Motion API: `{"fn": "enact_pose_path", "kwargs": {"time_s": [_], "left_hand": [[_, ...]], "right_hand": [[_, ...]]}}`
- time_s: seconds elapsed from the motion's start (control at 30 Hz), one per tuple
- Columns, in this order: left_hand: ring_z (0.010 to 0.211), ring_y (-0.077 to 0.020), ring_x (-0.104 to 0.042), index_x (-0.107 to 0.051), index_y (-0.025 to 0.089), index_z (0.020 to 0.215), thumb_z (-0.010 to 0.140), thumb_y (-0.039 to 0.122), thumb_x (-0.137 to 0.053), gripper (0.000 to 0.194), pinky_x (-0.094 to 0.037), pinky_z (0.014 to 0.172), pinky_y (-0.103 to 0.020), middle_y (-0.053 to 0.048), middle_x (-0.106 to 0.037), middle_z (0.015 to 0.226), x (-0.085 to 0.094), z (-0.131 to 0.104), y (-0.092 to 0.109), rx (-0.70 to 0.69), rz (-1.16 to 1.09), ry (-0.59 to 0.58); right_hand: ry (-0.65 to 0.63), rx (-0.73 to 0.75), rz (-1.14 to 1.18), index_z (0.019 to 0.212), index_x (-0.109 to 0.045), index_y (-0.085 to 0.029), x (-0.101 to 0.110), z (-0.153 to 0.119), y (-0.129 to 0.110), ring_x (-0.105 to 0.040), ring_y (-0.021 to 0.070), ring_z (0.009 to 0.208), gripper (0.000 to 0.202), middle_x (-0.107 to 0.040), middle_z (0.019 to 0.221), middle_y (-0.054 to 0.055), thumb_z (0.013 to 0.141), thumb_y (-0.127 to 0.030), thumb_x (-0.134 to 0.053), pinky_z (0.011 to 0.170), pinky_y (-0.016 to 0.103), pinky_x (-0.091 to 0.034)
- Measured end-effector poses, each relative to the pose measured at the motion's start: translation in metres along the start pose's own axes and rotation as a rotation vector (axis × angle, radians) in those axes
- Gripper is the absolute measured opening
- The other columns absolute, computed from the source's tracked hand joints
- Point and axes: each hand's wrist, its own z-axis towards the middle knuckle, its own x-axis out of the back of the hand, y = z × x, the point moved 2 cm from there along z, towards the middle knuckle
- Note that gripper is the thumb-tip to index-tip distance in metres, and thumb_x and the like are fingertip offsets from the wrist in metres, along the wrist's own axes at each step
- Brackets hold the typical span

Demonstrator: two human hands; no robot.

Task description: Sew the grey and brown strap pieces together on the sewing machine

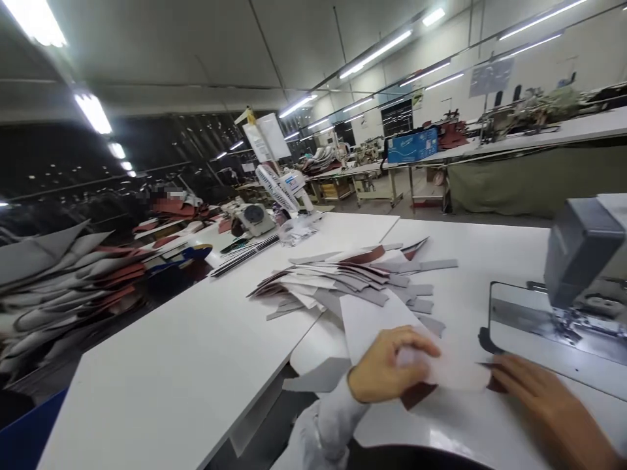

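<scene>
White piece (pixel 460 365), in left grip (pixel 392 367), right grip (pixel 536 391) at edge

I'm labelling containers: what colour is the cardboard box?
The box is blue, seen in the head view.

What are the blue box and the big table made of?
The blue box looks like printed cardboard, because it has flat sides and straight edges. The table seems smooth, shiny white laminate, maybe painted wood; lamplight gleams on it.
</scene>
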Motion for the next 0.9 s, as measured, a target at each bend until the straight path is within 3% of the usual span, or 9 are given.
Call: {"fn": "enact_pose_path", "kwargs": {"time_s": [0.1, 0.2, 0.33, 0.43, 0.47, 0.63, 0.73, 0.8, 0.9], "left_hand": [[0.09, -0.0201, -0.053, -0.06, 0.017, 0.094, 0.052, 0.015, -0.075, 0.045, -0.04, 0.084, -0.03, -0.004, -0.059, 0.095, -0.047, 0.037, -0.012, -0.02, 0.131, -0.097], [0.092, -0.0188, -0.052, -0.053, 0.018, 0.096, 0.056, -0.001, -0.059, 0.044, -0.041, 0.083, -0.031, -0.003, -0.058, 0.096, -0.078, 0.06, -0.037, -0.018, 0.284, -0.041], [0.085, -0.017, -0.053, -0.055, 0.018, 0.086, 0.062, -0.003, -0.051, 0.032, -0.042, 0.08, -0.032, -0.003, -0.057, 0.089, -0.098, 0.083, -0.067, -0.104, 0.498, 0.033], [0.1, -0.0236, -0.049, -0.059, 0.016, 0.075, 0.075, 0.013, -0.056, 0.005, -0.039, 0.086, -0.041, -0.007, -0.055, 0.104, -0.106, 0.1, -0.076, -0.338, 0.793, 0.055], [0.102, -0.0249, -0.048, -0.059, 0.015, 0.073, 0.078, 0.015, -0.055, 0.007, -0.038, 0.087, -0.042, -0.009, -0.055, 0.105, -0.11, 0.105, -0.078, -0.416, 0.908, 0.032], [0.074, -0.0196, -0.052, -0.057, 0.014, 0.1, 0.089, 0.018, -0.041, 0.02, -0.044, 0.068, -0.036, -0.006, -0.057, 0.078, -0.132, 0.126, -0.08, -0.518, 1.259, -0.365], [0.08, -0.0202, -0.052, -0.058, 0.019, 0.102, 0.086, 0.021, -0.047, 0.019, -0.044, 0.072, -0.036, -0.005, -0.056, 0.084, -0.141, 0.139, -0.074, -0.481, 1.247, -0.533], [0.086, -0.02, -0.052, -0.061, 0.017, 0.092, 0.083, 0.017, -0.051, 0.013, -0.044, 0.076, -0.035, -0.006, -0.057, 0.092, -0.144, 0.148, -0.071, -0.455, 1.189, -0.602], [0.091, -0.019, -0.053, -0.061, 0.011, 0.086, 0.077, 0.009, -0.053, 0.013, -0.045, 0.079, -0.03, -0.008, -0.057, 0.098, -0.143, 0.157, -0.069, -0.424, 1.075, -0.664]], "right_hand": [[-0.087, 0.073, 0.002, 0.126, -0.047, -0.017, 0.005, 0.012, -0.024, -0.05, 0.0207, 0.11, 0.038, -0.055, 0.12, 0.008, 0.09, -0.02, -0.035, 0.088, 0.034, -0.045], [-0.185, 0.085, 0.022, 0.135, -0.035, -0.011, 0.012, 0.018, -0.037, -0.038, 0.0278, 0.121, 0.051, -0.045, 0.131, 0.013, 0.089, -0.031, -0.042, 0.094, 0.042, -0.042], [-0.271, 0.065, 0.023, 0.134, -0.038, -0.007, 0.011, 0.022, -0.042, -0.026, 0.0385, 0.126, 0.063, -0.036, 0.137, 0.017, 0.084, -0.046, -0.048, 0.098, 0.054, -0.032], [-0.23, -0.118, -0.009, 0.13, -0.043, -0.004, 0.0, 0.027, -0.043, -0.025, 0.0432, 0.125, 0.072, -0.039, 0.134, 0.021, 0.081, -0.057, -0.047, 0.099, 0.056, -0.027], [-0.232, -0.182, -0.017, 0.129, -0.044, -0.004, -0.005, 0.03, -0.044, -0.026, 0.0445, 0.124, 0.074, -0.041, 0.132, 0.022, 0.081, -0.06, -0.045, 0.099, 0.057, -0.025], [-0.393, -0.415, -0.027, 0.123, -0.052, -0.002, -0.015, 0.047, -0.046, -0.028, 0.0488, 0.121, 0.078, -0.048, 0.122, 0.027, 0.08, -0.066, -0.038, 0.099, 0.062, -0.016], [-0.49, -0.482, -0.001, 0.12, -0.054, -0.001, -0.009, 0.053, -0.037, -0.031, 0.049, 0.119, 0.08, -0.052, 0.117, 0.028, 0.081, -0.068, -0.033, 0.099, 0.063, -0.012], [-0.484, -0.43, 0.059, 0.122, -0.053, -0.002, -0.004, 0.05, -0.028, -0.031, 0.0464, 0.12, 0.078, -0.05, 0.12, 0.026, 0.082, -0.066, -0.031, 0.099, 0.063, -0.012], [-0.417, -0.209, 0.19, 0.131, -0.043, -0.01, 0.002, 0.04, -0.015, -0.027, 0.0371, 0.126, 0.069, -0.045, 0.131, 0.017, 0.086, -0.06, -0.032, 0.103, 0.056, -0.016]]}}
